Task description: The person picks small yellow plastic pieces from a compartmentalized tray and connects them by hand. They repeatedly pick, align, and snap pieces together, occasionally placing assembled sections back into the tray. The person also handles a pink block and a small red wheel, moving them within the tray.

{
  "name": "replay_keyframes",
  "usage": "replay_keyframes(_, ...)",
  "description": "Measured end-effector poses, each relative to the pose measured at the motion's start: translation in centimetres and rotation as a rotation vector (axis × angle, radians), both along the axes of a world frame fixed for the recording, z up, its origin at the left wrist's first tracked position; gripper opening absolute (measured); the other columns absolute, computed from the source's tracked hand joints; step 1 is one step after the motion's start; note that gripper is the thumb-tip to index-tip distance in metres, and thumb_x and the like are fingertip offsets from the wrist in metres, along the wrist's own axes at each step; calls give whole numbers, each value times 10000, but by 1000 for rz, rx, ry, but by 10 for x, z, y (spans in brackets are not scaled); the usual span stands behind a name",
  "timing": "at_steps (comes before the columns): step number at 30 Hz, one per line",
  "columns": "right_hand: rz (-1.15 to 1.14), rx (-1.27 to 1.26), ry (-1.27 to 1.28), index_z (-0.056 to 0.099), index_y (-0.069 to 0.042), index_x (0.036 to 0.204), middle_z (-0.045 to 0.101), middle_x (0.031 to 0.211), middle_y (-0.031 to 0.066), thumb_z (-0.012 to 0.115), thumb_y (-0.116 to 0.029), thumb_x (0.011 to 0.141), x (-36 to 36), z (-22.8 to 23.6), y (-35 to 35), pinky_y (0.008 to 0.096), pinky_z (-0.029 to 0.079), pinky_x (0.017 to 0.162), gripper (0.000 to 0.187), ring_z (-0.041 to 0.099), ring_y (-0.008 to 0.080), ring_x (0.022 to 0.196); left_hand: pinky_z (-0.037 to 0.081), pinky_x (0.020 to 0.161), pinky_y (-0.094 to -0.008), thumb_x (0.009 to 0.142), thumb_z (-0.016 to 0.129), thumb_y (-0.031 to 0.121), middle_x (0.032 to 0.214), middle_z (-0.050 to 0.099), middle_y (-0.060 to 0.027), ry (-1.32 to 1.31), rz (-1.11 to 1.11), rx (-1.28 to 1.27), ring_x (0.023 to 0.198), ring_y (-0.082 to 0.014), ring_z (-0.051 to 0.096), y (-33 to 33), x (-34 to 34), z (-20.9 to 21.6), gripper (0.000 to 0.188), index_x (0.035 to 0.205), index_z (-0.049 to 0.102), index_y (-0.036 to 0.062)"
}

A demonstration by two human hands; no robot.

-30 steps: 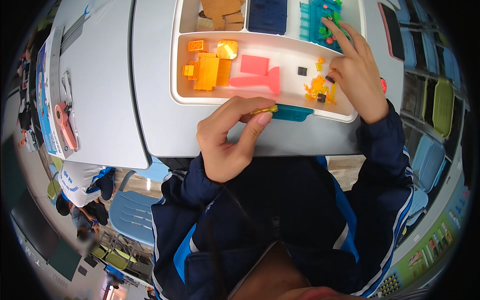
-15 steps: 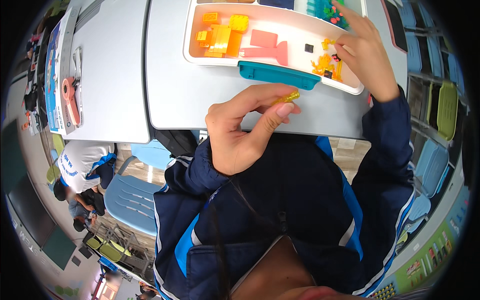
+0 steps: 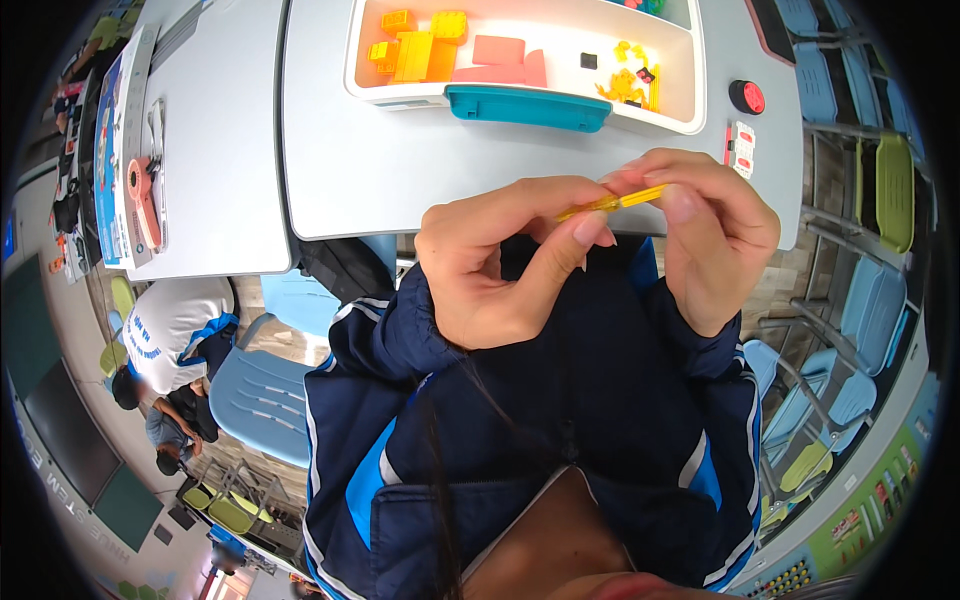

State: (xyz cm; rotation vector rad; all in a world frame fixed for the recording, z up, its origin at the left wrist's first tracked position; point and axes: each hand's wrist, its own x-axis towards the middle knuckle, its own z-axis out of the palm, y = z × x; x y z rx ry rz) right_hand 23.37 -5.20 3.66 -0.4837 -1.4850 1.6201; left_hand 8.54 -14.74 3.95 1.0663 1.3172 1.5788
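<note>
Above my lap, just off the table's near edge, my two hands meet. My left hand (image 3: 490,265) pinches a small translucent yellow piece (image 3: 585,210) between thumb and forefinger. A thin yellow stick-like piece (image 3: 643,196) is gripped by the fingertips of my right hand (image 3: 715,235). The two pieces touch end to end; whether they are joined I cannot tell. Beyond the hands stands a white tray (image 3: 680,124) with a teal handle (image 3: 525,108). Inside lie orange-yellow building blocks (image 3: 415,58), pink blocks (image 3: 497,62) and small yellow parts (image 3: 625,88).
At the table's right are a red-and-black round part (image 3: 747,97) and a white part with red spots (image 3: 741,150). On the left lie a pink tool (image 3: 143,200) and a flat box (image 3: 115,140). Blue chairs (image 3: 260,400) and seated people are at the lower left.
My right hand has come back from the tray to my left hand, bringing the yellow stick-like piece against the translucent one. The view has shifted slightly, and the tray appears farther up and left.
</note>
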Motion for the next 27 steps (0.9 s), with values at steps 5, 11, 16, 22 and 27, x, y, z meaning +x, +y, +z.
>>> replay_keyframes(5,-3,62,-75,643,91,1020,677,989,184,570,69,886,4,1,-5,306,525,848,155,664,232,936,496,547,-207,874,641,-20,786,688,-162,120,20,81,631,-144,642,-1,2,-6,144,1004,662,-79)
replay_keyframes(11,-8,74,-84,656,96,1002,680,994,195,594,95,859,4,-9,-5,296,530,834,156,665,233,938,478,510,-204,804,646,-52,688,677,-98,168,120,67,541,-124,631,1,8,-9,138,931,698,-34)
replay_keyframes(16,-17,113,-137,665,98,996,681,1014,203,619,87,848,6,-13,-2,288,535,815,155,670,231,930,484,514,-194,843,644,-56,745,685,-154,211,83,75,587,-132,630,6,7,-16,109,942,677,-86)
replay_keyframes(22,22,305,-462,704,26,994,694,1033,144,707,19,796,21,-7,38,273,532,797,198,672,194,920,492,549,-220,865,656,7,755,685,-141,90,4,-102,593,-129,616,19,-5,-17,126,960,677,-73)
replay_keyframes(27,-242,1250,-919,689,-9,869,673,852,127,710,-30,723,9,-11,122,351,530,692,149,659,266,771,507,585,-201,861,663,-3,793,703,-83,62,62,-128,633,-85,636,34,-21,-26,162,1020,680,-28)
